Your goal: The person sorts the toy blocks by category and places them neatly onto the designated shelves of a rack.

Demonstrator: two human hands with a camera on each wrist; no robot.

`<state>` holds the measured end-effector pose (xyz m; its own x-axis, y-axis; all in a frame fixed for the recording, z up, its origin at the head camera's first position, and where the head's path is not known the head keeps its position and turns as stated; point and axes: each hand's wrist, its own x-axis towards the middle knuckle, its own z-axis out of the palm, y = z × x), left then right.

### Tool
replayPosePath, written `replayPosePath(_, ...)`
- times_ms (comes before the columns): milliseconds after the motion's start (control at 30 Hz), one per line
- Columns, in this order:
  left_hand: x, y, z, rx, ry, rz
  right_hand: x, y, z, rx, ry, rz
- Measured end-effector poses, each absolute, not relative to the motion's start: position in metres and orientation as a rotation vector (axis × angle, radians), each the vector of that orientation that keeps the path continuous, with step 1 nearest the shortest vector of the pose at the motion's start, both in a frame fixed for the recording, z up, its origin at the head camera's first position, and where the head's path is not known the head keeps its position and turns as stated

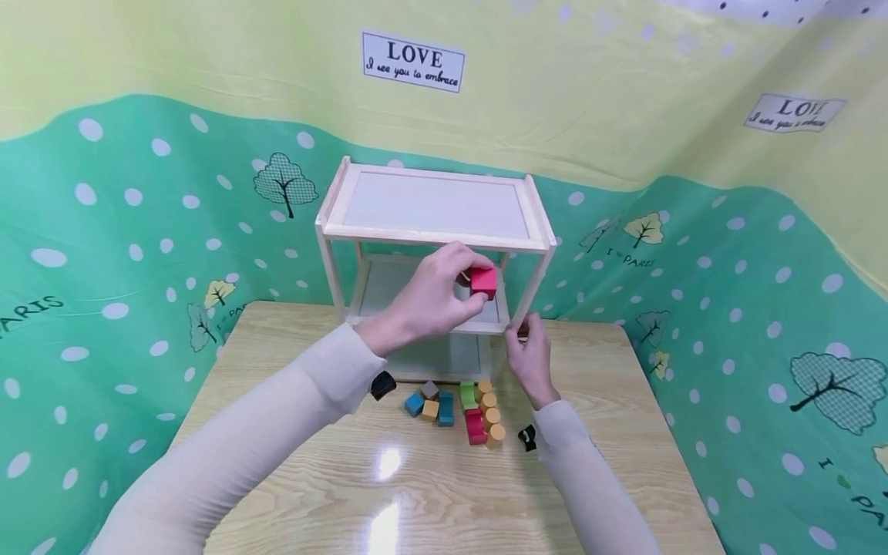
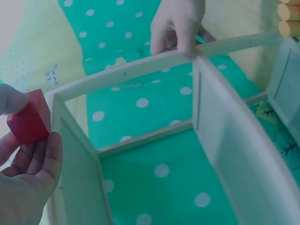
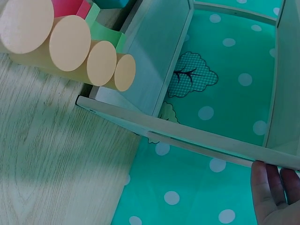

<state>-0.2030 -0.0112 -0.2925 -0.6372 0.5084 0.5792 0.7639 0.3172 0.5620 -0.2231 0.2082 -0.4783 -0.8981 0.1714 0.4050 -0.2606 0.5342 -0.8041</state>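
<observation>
The L hand (image 1: 444, 289) of the person holds a red cube (image 1: 483, 283) betw. thumb & fingers; so the gap of these fingers is only as wide as the cube. The cube is in the air, in front of a three-level wooden shelf (image 1: 437, 204), and in the L wrist view it appears next to the end of the top board. If it touches the wood there, I cannot tell.

The R hand (image 1: 533, 358) grips the R front post (image 1: 534, 289) of the shelf, approx. where the middle board joins; its fingers are bent around the post, w/ a narrow gap.

On the worktop (image 1: 298, 493), before the shelf, are several blocks. To the R: four light-wood cylinders (image 1: 492, 417) in one row, & just beside them a green arch block (image 1: 468, 395) and a red arch block (image 1: 475, 426). To the L, close together: a blue cube (image 1: 414, 404), a grey-brown cube (image 1: 430, 391), a yellow-orange cube (image 1: 430, 410) & a teal arch block (image 1: 446, 408). Behind hangs a green-and-yellow printed cloth (image 1: 139, 231).
</observation>
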Motion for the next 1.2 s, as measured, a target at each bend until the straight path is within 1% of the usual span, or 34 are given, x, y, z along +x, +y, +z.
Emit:
replayPosePath(300,-0.21,-0.001,-0.266,-1.212,-2.254,-1.215,-0.222,0.208,-0.477,0.068,-2.338,1.335)
replayPosePath(633,-0.227,0.008,-0.248,-1.156,-2.311,-1.192,-0.223,0.209,-0.478,0.083,-2.318,1.356)
replayPosePath(933,-0.246,0.013,-0.241,-1.068,-2.4,-1.133,-0.225,0.208,-0.48,0.136,-2.32,1.32)
replayPosePath(1200,-0.263,0.023,-0.24,-1.023,-2.482,-1.129,-0.223,0.209,-0.478,0.104,-2.32,1.326)
